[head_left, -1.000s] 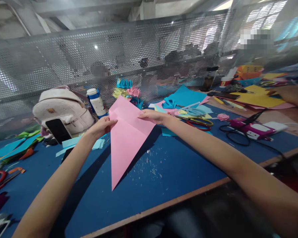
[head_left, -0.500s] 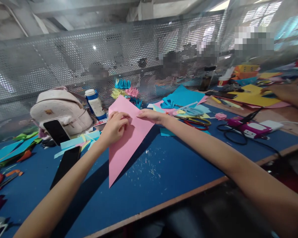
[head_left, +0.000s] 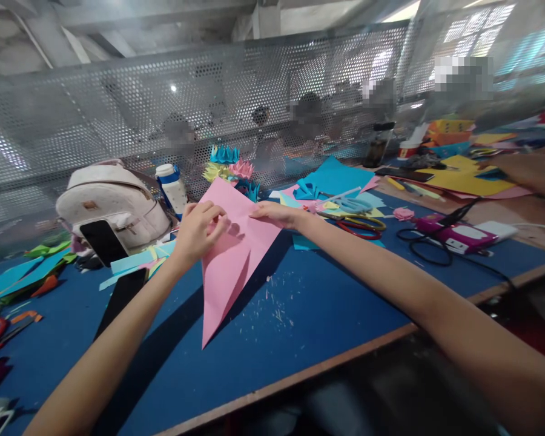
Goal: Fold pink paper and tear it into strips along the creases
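A sheet of pink paper [head_left: 229,266], folded to a long downward point, is held up above the blue table. My right hand [head_left: 272,213] pinches it by the upper right edge, thumb on the near face. At its left edge is my left hand [head_left: 203,230], fingers curled and closed on the paper, part of the grip hidden. A loose flap stands away from the sheet, bowed out below the left hand. Behind the paper's top stand folded paper flowers [head_left: 229,162] in blue, yellow and pink.
A pale backpack [head_left: 113,203], a bottle [head_left: 170,189] and a black phone [head_left: 122,297] are to the left. Scissors [head_left: 356,227], blue paper [head_left: 340,175] and a purple power strip [head_left: 463,233] lie right. Another person's hand [head_left: 522,166] is at the far right.
My left hand has shifted slightly left with the paper's edge. The sheet, flat before, now shows a lifted, bowed flap. My right hand stays in nearly the same place.
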`<state>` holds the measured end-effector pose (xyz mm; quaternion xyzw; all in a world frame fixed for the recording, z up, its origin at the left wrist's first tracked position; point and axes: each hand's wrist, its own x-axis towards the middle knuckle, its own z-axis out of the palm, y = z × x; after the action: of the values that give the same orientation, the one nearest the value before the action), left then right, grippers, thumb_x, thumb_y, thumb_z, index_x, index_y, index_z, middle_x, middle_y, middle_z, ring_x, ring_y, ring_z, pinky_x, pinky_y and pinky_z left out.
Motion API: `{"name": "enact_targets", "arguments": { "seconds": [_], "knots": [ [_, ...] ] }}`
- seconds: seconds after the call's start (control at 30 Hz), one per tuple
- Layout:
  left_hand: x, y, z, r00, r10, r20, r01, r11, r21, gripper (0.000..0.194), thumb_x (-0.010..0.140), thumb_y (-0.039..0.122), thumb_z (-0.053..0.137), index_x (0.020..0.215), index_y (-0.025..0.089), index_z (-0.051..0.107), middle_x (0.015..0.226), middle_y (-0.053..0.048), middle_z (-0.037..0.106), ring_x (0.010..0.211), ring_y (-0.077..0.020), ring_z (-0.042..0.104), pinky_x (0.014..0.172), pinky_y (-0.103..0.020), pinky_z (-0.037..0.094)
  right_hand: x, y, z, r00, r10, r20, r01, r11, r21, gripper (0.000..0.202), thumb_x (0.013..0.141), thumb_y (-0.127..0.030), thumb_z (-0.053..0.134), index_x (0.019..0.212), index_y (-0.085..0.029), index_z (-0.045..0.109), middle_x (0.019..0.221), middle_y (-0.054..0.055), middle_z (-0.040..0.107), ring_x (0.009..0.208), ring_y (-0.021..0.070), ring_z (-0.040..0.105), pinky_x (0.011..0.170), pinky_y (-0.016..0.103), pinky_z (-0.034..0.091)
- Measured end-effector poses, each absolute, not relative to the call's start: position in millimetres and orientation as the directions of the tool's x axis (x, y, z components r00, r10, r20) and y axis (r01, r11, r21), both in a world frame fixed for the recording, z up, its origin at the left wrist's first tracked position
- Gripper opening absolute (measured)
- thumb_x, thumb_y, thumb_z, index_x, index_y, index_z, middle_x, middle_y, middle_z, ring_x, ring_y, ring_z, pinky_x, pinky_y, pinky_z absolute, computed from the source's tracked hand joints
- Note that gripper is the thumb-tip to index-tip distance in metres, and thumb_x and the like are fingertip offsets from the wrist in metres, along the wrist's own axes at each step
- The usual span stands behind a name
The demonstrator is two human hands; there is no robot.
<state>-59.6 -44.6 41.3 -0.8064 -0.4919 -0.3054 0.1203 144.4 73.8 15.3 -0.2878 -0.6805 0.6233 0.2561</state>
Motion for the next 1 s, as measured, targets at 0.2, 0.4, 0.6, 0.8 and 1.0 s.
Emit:
{"name": "enact_targets", "arguments": {
  "seconds": [0.2,0.4,0.6,0.8,1.0],
  "knots": [
    [-90.7,-39.5,54.7,0.050,0.791,0.610,0.909,-0.289,0.300,0.024,0.089,0.036,0.050,0.090,0.018,0.066,0.073,-0.003,0.061,0.068,-0.0195,0.055,0.066,-0.030,0.036,147.3,80.8,12.5,-0.676,0.736,0.016,0.059,0.076,-0.995,0.017,0.071,-0.016,0.065,0.088,-0.014,0.067,0.091,0.006,0.068,0.093,0.0179,0.061,0.090,0.031,0.052],
    [-116.9,-27.5,52.9,-0.059,0.889,0.454,0.824,-0.213,0.525,0.036,0.074,0.042,0.067,0.097,0.014,0.069,0.065,0.000,0.061,0.061,-0.0185,0.055,0.058,-0.027,0.038,148.4,78.2,13.6,-0.709,0.705,-0.004,0.082,0.076,-0.994,0.019,0.072,-0.019,0.064,0.089,-0.013,0.067,0.095,0.009,0.069,0.093,0.0201,0.062,0.086,0.033,0.054],
    [-125.1,-18.0,41.6,0.015,0.976,0.215,0.584,-0.183,0.791,0.054,0.060,0.057,0.073,0.092,0.013,0.072,0.083,-0.010,0.074,0.067,-0.0226,0.066,0.060,-0.030,0.050,151.0,72.6,16.5,-0.755,0.652,-0.068,0.144,0.064,-0.988,0.024,0.072,-0.023,0.066,0.092,-0.011,0.067,0.094,0.012,0.070,0.082,0.0201,0.066,0.074,0.033,0.056],
    [-132.7,-13.7,37.8,0.020,0.991,0.136,0.449,-0.130,0.884,0.057,0.055,0.053,0.079,0.095,0.013,0.072,0.071,-0.008,0.072,0.052,-0.0182,0.062,0.049,-0.026,0.045,153.9,75.9,12.7,-0.722,0.688,-0.070,0.184,0.094,-0.978,0.016,0.074,-0.027,0.071,0.079,-0.013,0.064,0.078,0.007,0.068,0.066,0.0151,0.061,0.055,0.026,0.050],
    [-131.6,-14.8,40.8,-0.080,0.972,0.221,0.425,-0.167,0.890,0.056,0.057,0.048,0.077,0.100,0.013,0.069,0.066,-0.002,0.067,0.048,-0.0144,0.055,0.048,-0.024,0.040,151.9,80.1,5.2,-0.673,0.737,-0.056,0.187,0.097,-0.978,0.018,0.075,-0.025,0.073,0.067,-0.012,0.062,0.065,0.001,0.059,0.055,0.0088,0.050,0.050,0.022,0.041]
  ]
}}
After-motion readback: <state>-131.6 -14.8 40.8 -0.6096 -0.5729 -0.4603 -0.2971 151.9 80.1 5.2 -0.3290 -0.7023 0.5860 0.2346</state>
